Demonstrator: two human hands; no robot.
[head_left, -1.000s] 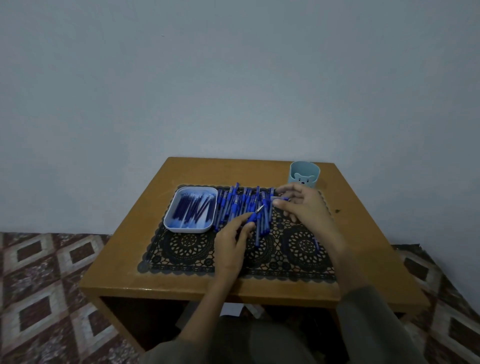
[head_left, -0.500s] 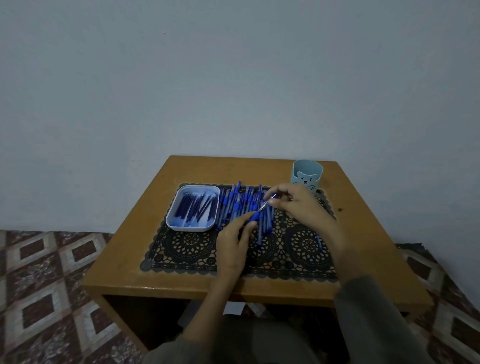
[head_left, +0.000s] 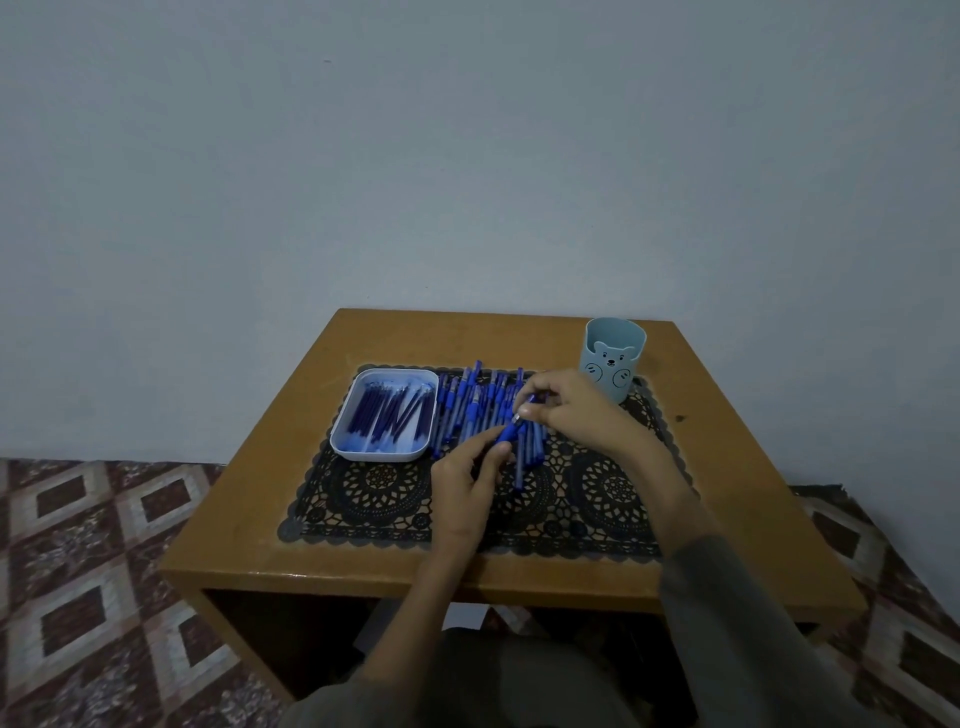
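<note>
Head view: the light is dim, and the thin blue plastic pen held between the two hands is small, so its parts are hard to tell apart. The right hand covers the right edge of the heap of blue plastic pens behind it. The inside of the light blue round cup with a bear face is out of sight.

The held pen slants just above the heap, over the black lace mat. The left hand pinches its lower blue end with curled fingers. The right hand's fingers grasp the upper end, where a pale, silvery bit shows.

The heap lies in rough parallel rows just beside a white rounded rectangular tray that holds thin dark blue sticks. The mat has round openwork patterns and a scalloped edge. It lies on the smooth, glossy brown wooden tabletop. The cup stands upright at the mat's far right corner.
</note>
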